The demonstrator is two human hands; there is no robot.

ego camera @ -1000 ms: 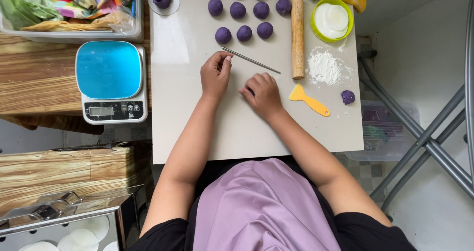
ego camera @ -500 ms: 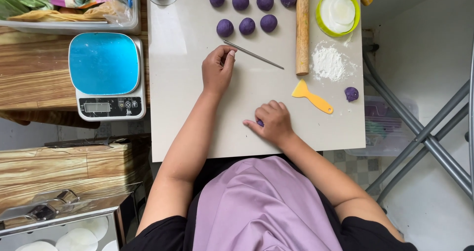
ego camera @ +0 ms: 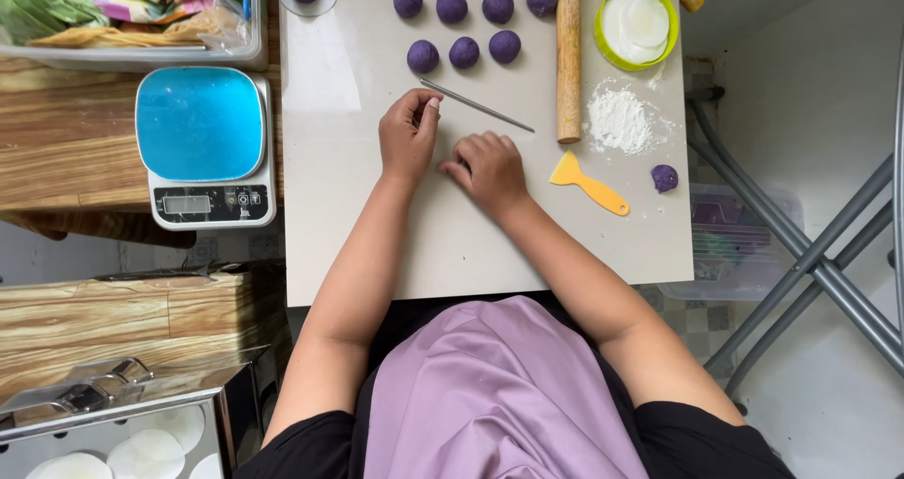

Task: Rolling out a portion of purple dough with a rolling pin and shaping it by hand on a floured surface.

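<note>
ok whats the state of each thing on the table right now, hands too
left hand: curled, fingertips pinched at the end of the metal rod
right hand: palm down on the board
metal rod: lying flat
purple dough balls: rolled, in rows
rolling pin: lying idle
yellow scraper: lying flat, untouched
flour pile: scattered
kitchen scale: nothing on it

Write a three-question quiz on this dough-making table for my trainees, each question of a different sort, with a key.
1. True or false: the rolling pin lies between the purple dough balls and the green bowl.
2. Which tool lies nearest the right hand? A) yellow scraper B) kitchen scale C) green bowl
3. Fill in: the left hand touches the end of a thin metal ____.

Key: 1 true; 2 A; 3 rod.
</note>
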